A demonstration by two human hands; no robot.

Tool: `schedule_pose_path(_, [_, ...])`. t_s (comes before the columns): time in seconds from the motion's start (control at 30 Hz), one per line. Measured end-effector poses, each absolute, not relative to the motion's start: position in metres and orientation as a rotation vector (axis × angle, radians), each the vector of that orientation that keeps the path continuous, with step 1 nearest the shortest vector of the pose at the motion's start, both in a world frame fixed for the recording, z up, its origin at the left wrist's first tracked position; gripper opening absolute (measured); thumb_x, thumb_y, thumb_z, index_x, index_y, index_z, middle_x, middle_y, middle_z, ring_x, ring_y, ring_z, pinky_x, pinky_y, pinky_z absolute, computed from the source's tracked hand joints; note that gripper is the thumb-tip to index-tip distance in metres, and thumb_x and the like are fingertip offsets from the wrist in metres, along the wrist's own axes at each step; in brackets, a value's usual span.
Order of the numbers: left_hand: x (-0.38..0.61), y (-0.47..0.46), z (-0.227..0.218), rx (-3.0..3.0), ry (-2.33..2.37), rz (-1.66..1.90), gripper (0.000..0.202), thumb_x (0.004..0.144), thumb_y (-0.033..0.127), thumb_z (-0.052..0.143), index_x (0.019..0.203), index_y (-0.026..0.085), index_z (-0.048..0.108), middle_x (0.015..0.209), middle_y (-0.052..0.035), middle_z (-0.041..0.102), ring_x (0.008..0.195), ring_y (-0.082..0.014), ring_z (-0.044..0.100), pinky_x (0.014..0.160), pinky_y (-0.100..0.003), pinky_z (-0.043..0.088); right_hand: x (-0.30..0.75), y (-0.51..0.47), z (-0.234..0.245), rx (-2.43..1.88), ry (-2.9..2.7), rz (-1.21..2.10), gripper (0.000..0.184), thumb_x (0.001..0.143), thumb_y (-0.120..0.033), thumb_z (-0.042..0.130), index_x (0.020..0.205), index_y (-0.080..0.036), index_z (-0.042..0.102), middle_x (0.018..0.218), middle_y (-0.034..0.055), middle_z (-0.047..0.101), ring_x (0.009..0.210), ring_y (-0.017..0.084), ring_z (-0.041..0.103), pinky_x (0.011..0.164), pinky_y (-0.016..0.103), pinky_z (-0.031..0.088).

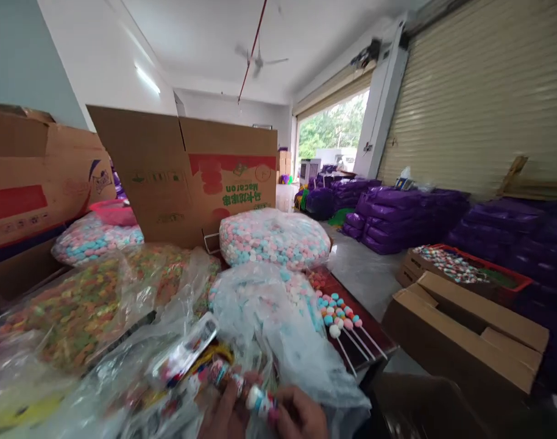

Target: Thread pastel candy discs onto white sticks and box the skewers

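Low in the middle, a short row of colourful pieces (258, 399), white, blue, pink and brown, lies between my hands; it looks like candies in a line, somewhat blurred. My left hand (223, 414) has its fingers closed around the middle of the row. At the lower right end, my right hand (303, 414) pinches the pink tip. Just beyond the left hand is a clear printed packet (189, 350) on crumpled plastic. Candy skewers (340, 314) on white sticks lie to the right on a dark red table (374, 341).
Big clear bags of pastel candies (273, 238) and a bag of orange-green candies (91, 299) surround the hands. Behind stands a cardboard box (169, 177). Right are an opened carton (465, 329), a red crate (511, 280) and stacked purple bags (383, 219).
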State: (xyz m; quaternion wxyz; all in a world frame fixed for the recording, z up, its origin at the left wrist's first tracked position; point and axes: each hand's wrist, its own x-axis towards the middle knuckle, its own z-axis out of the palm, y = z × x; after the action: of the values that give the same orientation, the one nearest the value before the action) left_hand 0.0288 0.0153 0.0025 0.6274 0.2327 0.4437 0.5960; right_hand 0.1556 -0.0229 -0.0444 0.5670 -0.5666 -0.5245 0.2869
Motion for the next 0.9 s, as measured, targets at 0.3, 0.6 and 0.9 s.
schedule_pose_path(0.3, [0.039,-0.007,0.006,0.447,0.754,1.329,0.031,0.07,0.033,0.082,0.085,0.017,0.06,0.083,-0.001,0.074,0.08,-0.0135,0.071,0.081,-0.027,0.055,0.169,-0.043,-0.021,-1.313,-0.971,1.012,0.022,0.082,-0.039,0.063,0.08,-0.018,0.068,0.059,-0.0021,0.061,0.056,0.013,0.054,0.059,0.025,0.047])
schedule_pose_path(0.6, [0.036,-0.008,0.0,0.429,0.753,1.426,0.03,0.072,0.035,0.081,0.086,0.019,0.061,0.082,-0.0012,0.075,0.077,-0.0147,0.071,0.079,-0.028,0.053,0.184,-0.06,-0.017,-1.443,-1.164,0.851,0.022,0.086,-0.039,0.064,0.093,-0.021,0.075,0.081,0.0038,0.07,0.064,0.015,0.058,0.056,0.027,0.045])
schedule_pose_path(0.9, [0.037,-0.01,-0.002,0.502,0.707,1.388,0.028,0.079,0.041,0.075,0.087,0.019,0.06,0.077,-0.0012,0.074,0.075,-0.0159,0.07,0.075,-0.028,0.051,0.175,-0.067,-0.03,-1.248,-1.209,1.132,0.032,0.086,-0.034,0.066,0.116,-0.026,0.072,0.093,0.003,0.075,0.062,0.014,0.062,0.063,0.031,0.054])
